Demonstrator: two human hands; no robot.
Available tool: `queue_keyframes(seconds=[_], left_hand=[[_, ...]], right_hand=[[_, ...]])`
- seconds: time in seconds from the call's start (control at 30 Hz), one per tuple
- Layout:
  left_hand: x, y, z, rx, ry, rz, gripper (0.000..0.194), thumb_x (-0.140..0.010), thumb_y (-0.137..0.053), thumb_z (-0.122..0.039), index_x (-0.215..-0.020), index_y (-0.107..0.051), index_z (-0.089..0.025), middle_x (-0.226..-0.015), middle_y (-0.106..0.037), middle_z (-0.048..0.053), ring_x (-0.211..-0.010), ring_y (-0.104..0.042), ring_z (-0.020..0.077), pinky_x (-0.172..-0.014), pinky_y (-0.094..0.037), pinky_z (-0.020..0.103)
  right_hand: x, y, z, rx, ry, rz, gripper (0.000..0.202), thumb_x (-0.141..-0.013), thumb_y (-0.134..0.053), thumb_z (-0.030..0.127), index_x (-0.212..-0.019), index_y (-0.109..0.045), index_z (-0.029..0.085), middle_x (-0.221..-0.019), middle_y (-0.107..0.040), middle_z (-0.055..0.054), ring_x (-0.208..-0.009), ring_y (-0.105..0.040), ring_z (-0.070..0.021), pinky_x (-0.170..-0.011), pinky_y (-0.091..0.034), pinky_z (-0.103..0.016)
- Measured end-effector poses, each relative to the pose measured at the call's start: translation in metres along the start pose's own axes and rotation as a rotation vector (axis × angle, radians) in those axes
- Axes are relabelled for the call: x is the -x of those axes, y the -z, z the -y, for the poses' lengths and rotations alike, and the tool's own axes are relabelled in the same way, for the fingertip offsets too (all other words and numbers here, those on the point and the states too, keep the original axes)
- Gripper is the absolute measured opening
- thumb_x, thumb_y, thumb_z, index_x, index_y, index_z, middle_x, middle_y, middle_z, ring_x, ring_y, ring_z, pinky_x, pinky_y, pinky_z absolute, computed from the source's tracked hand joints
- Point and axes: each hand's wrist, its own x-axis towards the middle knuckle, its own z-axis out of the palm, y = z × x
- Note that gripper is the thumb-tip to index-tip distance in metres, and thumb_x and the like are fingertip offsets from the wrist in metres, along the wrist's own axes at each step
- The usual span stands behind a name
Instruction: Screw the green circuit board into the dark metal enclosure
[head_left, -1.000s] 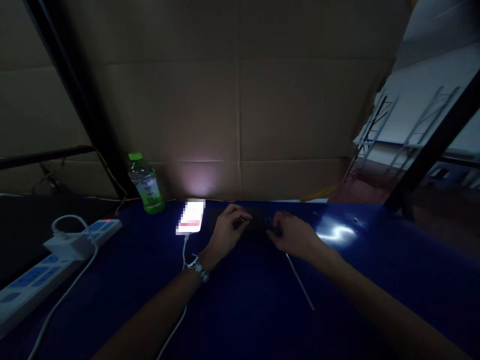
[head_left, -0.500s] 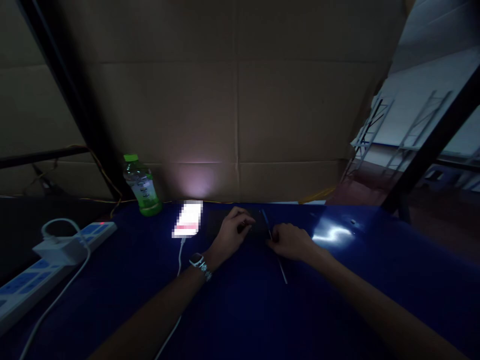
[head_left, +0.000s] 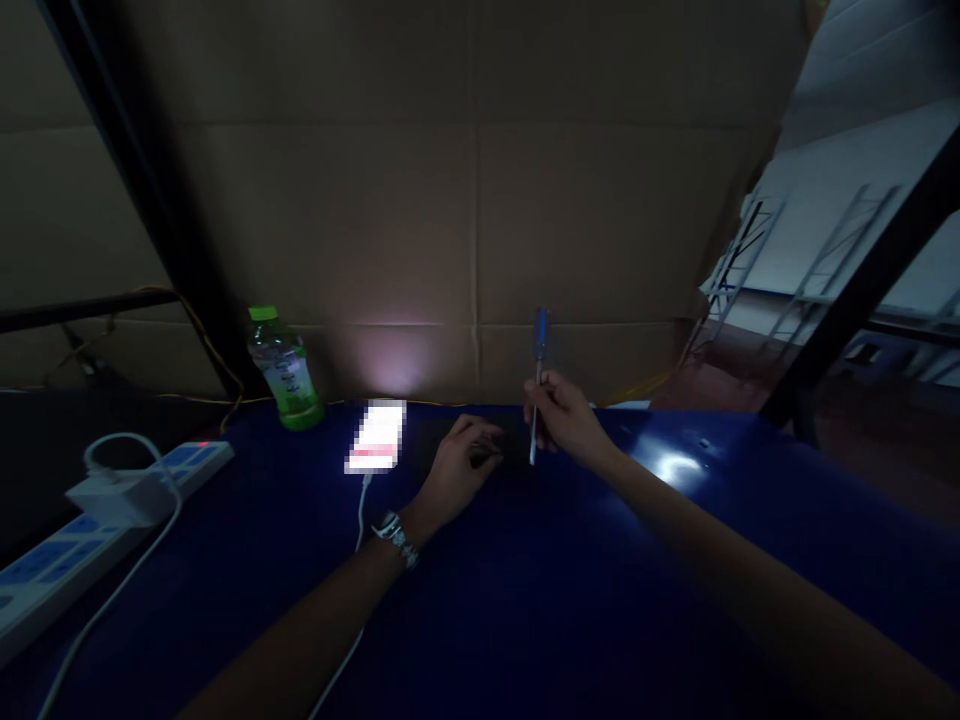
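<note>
My right hand (head_left: pixel 564 412) grips a screwdriver (head_left: pixel 541 338) by its metal shaft. Its clear blue handle points up and the tip points down, raised off the table. To the left, my left hand (head_left: pixel 459 462) rests over a dark flat patch (head_left: pixel 514 455), perhaps a mat, with its thumb and fingers curled together. Whatever lies between those fingers is too dark and small to make out. A watch with a metal band (head_left: pixel 396 538) is on my left wrist.
A glowing phone (head_left: pixel 377 436) with a white cable (head_left: pixel 360 520) lies left of my hands. Behind it stands a green-capped bottle (head_left: pixel 286 375). A power strip (head_left: pixel 191 462) with a charger (head_left: pixel 124 497) sits far left on the blue table (head_left: pixel 480 610). Cardboard (head_left: pixel 472 220) walls the back.
My right hand has lifted the screwdriver off the table and turned it more upright, moving slightly up and left. My left hand has stayed almost in place.
</note>
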Motion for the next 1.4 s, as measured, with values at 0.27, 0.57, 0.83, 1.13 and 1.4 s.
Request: queue_keyframes(seconds=[0.27, 0.57, 0.83, 1.13, 1.4], left_hand=[[-0.001, 0.001, 0.002, 0.078, 0.060, 0.027, 0.026, -0.077, -0.061, -0.002, -0.098, -0.062, -0.017, -0.104, -0.050, 0.003, -0.080, -0.064, 0.0098, -0.077, -0.059, 0.029], [0.002, -0.002, 0.000, 0.081, 0.039, 0.035, 0.021, -0.078, -0.063, -0.007, -0.097, -0.062, -0.017, -0.103, -0.050, 0.003, -0.079, -0.063, 0.0103, -0.076, -0.061, 0.030], [0.001, -0.002, -0.001, 0.020, 0.017, 0.028, 0.022, -0.077, -0.062, -0.006, -0.095, -0.063, -0.018, -0.101, -0.051, 0.003, -0.080, -0.062, 0.0116, -0.074, -0.060, 0.030], [0.000, -0.001, -0.001, 0.018, 0.026, 0.028, 0.024, -0.076, -0.062, -0.005, -0.096, -0.063, -0.018, -0.101, -0.053, 0.003, -0.080, -0.063, 0.0122, -0.074, -0.060, 0.029], [0.000, -0.002, -0.001, 0.004, 0.009, 0.038, 0.020, -0.076, -0.062, -0.008, -0.093, -0.063, -0.017, -0.100, -0.054, 0.004, -0.081, -0.062, 0.0128, -0.074, -0.059, 0.029]], right_hand=[[0.003, -0.013, -0.010, -0.009, 0.210, -0.042, 0.028, -0.092, -0.049, 0.050, -0.089, -0.041, 0.024, -0.067, -0.059, 0.005, -0.041, -0.055, -0.0084, -0.036, -0.045, -0.020], [0.008, -0.015, -0.008, 0.022, 0.246, -0.088, 0.025, -0.094, -0.046, 0.049, -0.090, -0.041, 0.024, -0.071, -0.059, 0.004, -0.044, -0.055, -0.0075, -0.040, -0.046, -0.020], [0.009, -0.017, -0.010, 0.003, 0.264, -0.078, 0.025, -0.093, -0.048, 0.048, -0.088, -0.042, 0.023, -0.070, -0.059, 0.004, -0.044, -0.055, -0.0077, -0.039, -0.046, -0.021], [0.008, -0.016, -0.010, -0.030, 0.260, -0.095, 0.025, -0.092, -0.050, 0.047, -0.089, -0.044, 0.024, -0.070, -0.060, 0.004, -0.043, -0.056, -0.0084, -0.039, -0.047, -0.022], [0.007, -0.016, -0.014, -0.025, 0.245, -0.092, 0.026, -0.092, -0.051, 0.048, -0.089, -0.044, 0.023, -0.069, -0.060, 0.003, -0.043, -0.056, -0.0082, -0.039, -0.047, -0.021]])
